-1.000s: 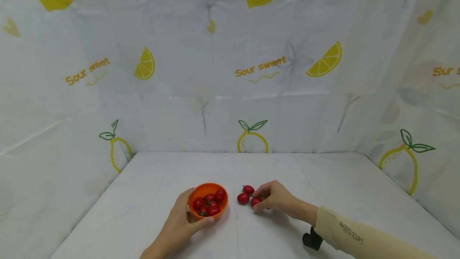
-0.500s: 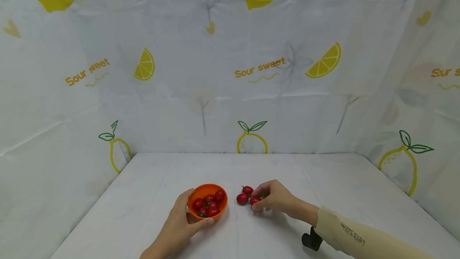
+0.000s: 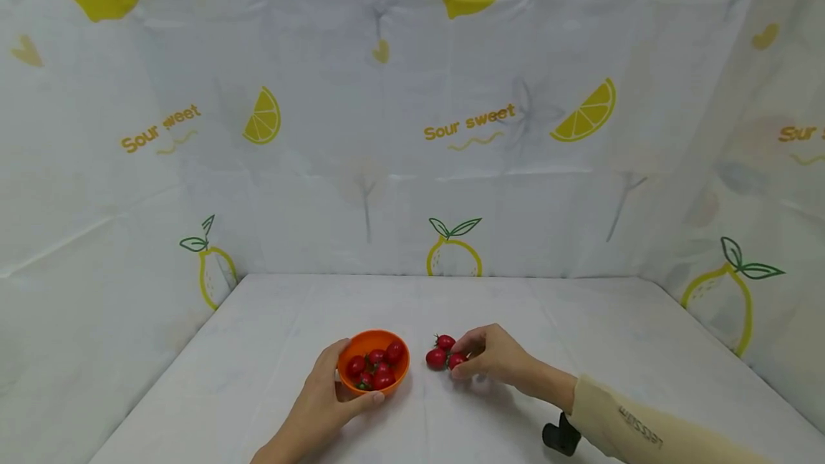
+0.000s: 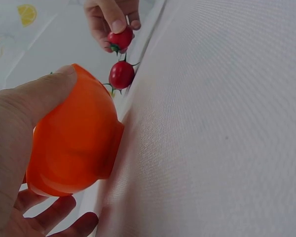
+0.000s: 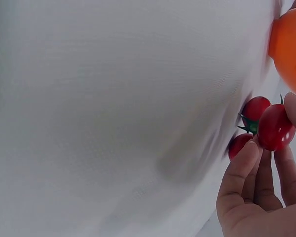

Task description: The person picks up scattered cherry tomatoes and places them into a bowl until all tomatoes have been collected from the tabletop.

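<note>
My left hand [image 3: 325,394] grips an orange bowl [image 3: 362,342], thumb and fingers spread along its side. Several red cherry tomatoes [image 3: 383,378] lie inside it. To the bowl's right, my right hand [image 3: 503,358] pinches another cherry tomato [image 5: 276,127] between thumb and fingers. Two more tomatoes, one nearer [image 3: 435,359] and one farther back [image 3: 445,342], sit on the white tabletop just left of those fingertips. Green stem leaves show on the tomatoes in both wrist views. From the left wrist the bowl's outer wall [image 4: 79,138] hides its contents.
White cloth covers the table [image 3: 309,306]. Behind and at the sides hang white sheets [image 3: 309,199] printed with lemons and lettering. A small black object [image 3: 561,435] shows beneath the right forearm, by the beige sleeve [image 3: 634,421].
The right hand's fingers have drawn the pinched tomato very slightly left, close against the other two. The left hand and the bowl keep their place.
</note>
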`<state>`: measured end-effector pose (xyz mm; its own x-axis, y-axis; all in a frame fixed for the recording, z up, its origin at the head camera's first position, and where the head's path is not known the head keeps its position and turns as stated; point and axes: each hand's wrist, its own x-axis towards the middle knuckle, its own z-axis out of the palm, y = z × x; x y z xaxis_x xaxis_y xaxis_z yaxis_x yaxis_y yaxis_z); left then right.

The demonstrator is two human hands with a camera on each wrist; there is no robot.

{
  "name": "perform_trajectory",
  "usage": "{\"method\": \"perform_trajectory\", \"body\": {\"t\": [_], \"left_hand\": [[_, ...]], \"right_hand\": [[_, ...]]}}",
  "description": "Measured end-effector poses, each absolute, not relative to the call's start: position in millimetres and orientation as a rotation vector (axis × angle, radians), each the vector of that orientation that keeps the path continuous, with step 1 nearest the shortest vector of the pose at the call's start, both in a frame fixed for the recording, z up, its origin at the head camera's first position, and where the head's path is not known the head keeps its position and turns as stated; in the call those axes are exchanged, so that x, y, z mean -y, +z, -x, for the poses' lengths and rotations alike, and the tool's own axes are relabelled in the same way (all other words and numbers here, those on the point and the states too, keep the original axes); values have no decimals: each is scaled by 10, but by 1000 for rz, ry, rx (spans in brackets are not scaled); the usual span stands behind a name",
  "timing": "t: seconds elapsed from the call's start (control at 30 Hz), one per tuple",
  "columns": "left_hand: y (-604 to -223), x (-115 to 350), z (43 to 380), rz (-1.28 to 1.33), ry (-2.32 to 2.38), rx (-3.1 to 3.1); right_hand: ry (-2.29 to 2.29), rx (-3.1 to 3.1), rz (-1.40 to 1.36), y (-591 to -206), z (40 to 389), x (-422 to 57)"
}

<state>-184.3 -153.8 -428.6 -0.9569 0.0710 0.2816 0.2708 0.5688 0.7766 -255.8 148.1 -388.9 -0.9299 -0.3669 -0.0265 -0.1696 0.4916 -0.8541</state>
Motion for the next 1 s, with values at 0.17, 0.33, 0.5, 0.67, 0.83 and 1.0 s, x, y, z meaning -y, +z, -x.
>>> {"method": "perform_trajectory", "body": {"t": [0.17, 0.33, 0.5, 0.67, 0.83, 1.0], "left_hand": [[-4288, 1537, 1843, 294, -1358, 2577], [-4284, 1532, 1840, 287, -1361, 2589], [-4276, 1528, 1842, 284, -1358, 2597], [-4268, 1521, 1837, 286, -1356, 2604], [-4265, 1526, 1838, 295, -1351, 2600], [-4275, 1536, 1841, 296, -1338, 2594]], "right_hand": [[-1446, -2510, 488, -3878, 2552, -1470], [-1474, -2509, 481, -3858, 2547, -1434], [-1490, -2521, 415, -3838, 2510, -1390], [-1565, -2520, 364, -3766, 2460, -1358], [-1664, -2500, 315, -3653, 2428, -1320], [-1748, -2473, 267, -3600, 2409, -1265]]}}
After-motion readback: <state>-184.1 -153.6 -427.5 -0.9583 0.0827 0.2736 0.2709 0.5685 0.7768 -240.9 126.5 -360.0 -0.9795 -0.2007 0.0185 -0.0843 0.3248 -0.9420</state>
